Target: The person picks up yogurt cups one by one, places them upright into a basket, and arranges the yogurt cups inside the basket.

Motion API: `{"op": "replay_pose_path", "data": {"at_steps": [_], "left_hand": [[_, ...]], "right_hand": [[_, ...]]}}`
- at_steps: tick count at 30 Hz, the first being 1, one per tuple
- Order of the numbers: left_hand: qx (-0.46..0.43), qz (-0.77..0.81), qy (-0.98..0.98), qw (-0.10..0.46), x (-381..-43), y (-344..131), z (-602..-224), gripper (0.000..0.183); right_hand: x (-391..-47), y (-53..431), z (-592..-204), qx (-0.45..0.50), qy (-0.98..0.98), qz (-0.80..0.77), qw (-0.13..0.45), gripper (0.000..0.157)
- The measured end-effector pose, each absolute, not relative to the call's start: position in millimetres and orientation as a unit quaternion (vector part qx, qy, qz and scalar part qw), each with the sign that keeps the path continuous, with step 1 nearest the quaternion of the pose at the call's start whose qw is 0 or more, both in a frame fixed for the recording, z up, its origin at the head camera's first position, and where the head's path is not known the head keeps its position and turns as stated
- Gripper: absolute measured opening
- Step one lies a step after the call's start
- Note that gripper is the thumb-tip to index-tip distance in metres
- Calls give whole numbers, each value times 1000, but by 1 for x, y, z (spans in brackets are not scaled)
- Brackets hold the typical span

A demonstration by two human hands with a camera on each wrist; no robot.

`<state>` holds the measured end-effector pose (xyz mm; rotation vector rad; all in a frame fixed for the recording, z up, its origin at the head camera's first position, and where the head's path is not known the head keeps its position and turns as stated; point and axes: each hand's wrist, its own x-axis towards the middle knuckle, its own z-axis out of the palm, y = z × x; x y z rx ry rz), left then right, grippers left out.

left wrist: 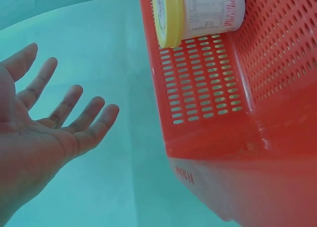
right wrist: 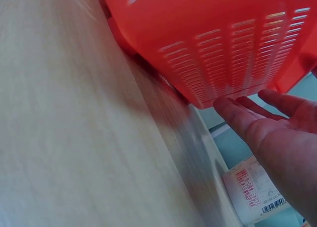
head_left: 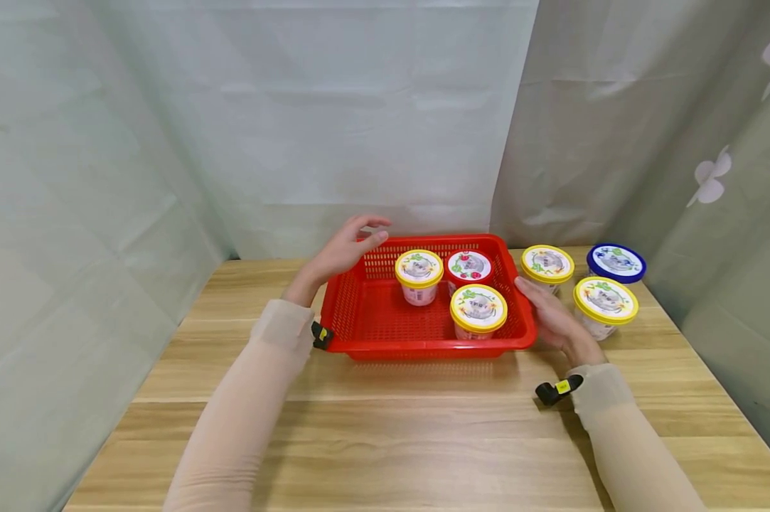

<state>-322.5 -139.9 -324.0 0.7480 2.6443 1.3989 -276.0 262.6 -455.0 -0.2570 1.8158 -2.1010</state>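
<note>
A red plastic basket (head_left: 391, 347) with perforated walls sits on the wooden table. Inside it stand a yellow-lidded tub (head_left: 419, 270) near the back, a red-lidded tub (head_left: 469, 267) and another yellow-lidded tub (head_left: 478, 309) at the front right. My left hand (head_left: 345, 250) hovers by the basket's back left corner, its fingers spread and holding nothing; the left wrist view shows it apart from the basket. Against the basket's right side lies my right hand (head_left: 553, 320). Its fingers (right wrist: 237, 119) look extended at the wall in the right wrist view; whether they bear on it is unclear.
Right of the basket stand a yellow-lidded tub (head_left: 547, 264), a blue-lidded tub (head_left: 617, 262) and a second yellow-lidded tub (head_left: 605, 302), close to my right hand. Pale curtains (head_left: 359, 128) hang behind and along both sides of the table (head_left: 436, 441).
</note>
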Motion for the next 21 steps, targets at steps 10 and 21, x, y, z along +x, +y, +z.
{"op": "replay_pose_path", "data": {"at_steps": [10,21], "left_hand": [[232,457,858,35,-320,-144,-323,41],[225,472,852,29,-316,-158,-326,41]], "right_hand": [[-276,263,-454,-94,649,-735,174,64],[-277,265,-453,-97,615,-765,165,34]]}}
